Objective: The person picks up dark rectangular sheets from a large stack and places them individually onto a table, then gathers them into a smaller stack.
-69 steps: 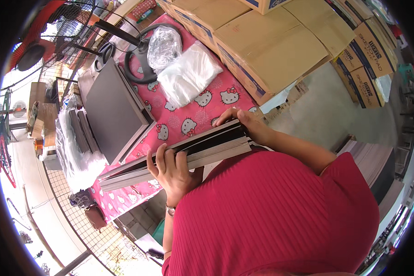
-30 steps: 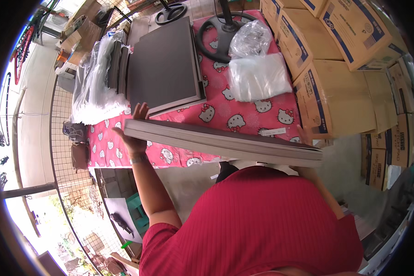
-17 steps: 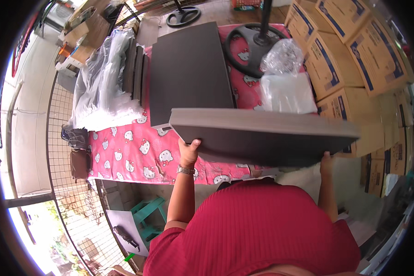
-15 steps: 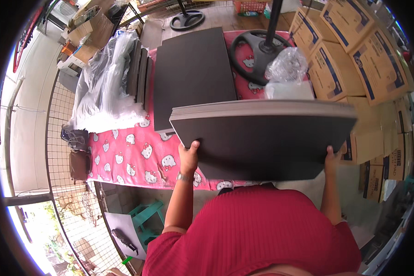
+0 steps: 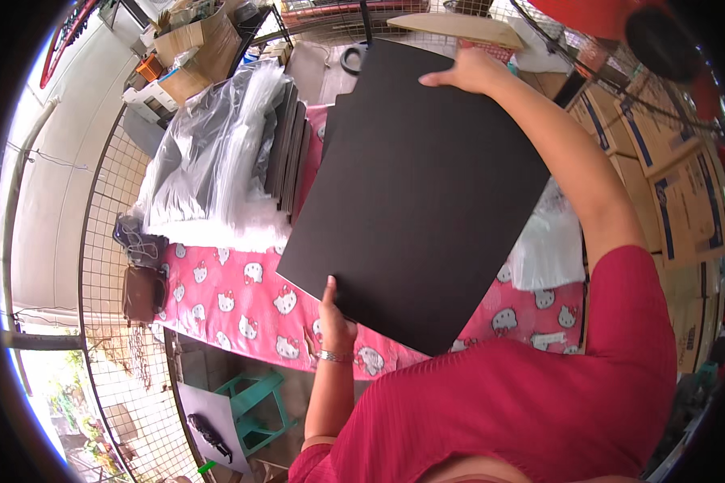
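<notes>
Black board (image 5: 415, 201) is held over the pink-covered table (image 5: 225, 322), its long axis running from seven to one o'clock. The left hand (image 5: 337, 326) pinches its seven o'clock edge, thumb on top, other fingers hidden beneath; the right hand (image 5: 471, 72), at one o'clock, clasps the far edge.
</notes>
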`<move>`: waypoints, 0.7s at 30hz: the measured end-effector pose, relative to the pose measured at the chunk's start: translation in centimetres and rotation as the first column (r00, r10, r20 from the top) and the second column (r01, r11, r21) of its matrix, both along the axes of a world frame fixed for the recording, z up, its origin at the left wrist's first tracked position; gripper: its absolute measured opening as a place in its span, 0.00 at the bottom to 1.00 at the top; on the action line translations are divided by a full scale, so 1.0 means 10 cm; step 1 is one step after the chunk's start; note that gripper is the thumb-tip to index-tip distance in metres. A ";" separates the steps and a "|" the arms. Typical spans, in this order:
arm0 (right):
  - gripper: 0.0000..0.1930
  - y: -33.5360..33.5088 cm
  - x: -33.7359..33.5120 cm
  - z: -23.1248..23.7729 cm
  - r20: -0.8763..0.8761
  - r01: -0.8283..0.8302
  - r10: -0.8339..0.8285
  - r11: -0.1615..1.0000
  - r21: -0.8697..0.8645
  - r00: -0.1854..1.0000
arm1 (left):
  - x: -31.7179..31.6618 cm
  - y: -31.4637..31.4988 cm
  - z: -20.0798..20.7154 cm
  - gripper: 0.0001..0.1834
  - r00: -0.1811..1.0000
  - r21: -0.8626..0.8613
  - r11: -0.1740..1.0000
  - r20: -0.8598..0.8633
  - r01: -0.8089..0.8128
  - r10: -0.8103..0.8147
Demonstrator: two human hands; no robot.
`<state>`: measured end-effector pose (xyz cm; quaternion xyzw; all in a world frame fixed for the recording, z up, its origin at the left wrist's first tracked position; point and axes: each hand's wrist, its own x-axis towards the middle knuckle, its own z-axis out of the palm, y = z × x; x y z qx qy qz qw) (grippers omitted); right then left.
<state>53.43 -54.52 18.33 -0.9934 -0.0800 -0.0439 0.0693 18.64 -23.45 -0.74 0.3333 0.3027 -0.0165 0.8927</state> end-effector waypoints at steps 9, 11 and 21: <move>0.33 0.96 1.45 0.06 0.291 -0.288 0.326 0.943 -0.167 0.899 | 0.98 -0.67 -0.57 0.26 0.970 0.146 0.959 0.075 -0.241 0.232; 0.33 0.99 1.65 -0.33 0.326 -0.327 0.333 0.942 -0.076 0.885 | 1.13 -0.83 -0.63 0.27 0.959 0.303 0.911 0.055 -0.281 0.278; 0.30 -0.54 -0.33 -2.49 0.269 -0.006 -0.182 0.818 0.575 0.946 | 1.30 -0.77 -0.85 0.28 0.980 0.578 0.794 0.067 -0.189 0.185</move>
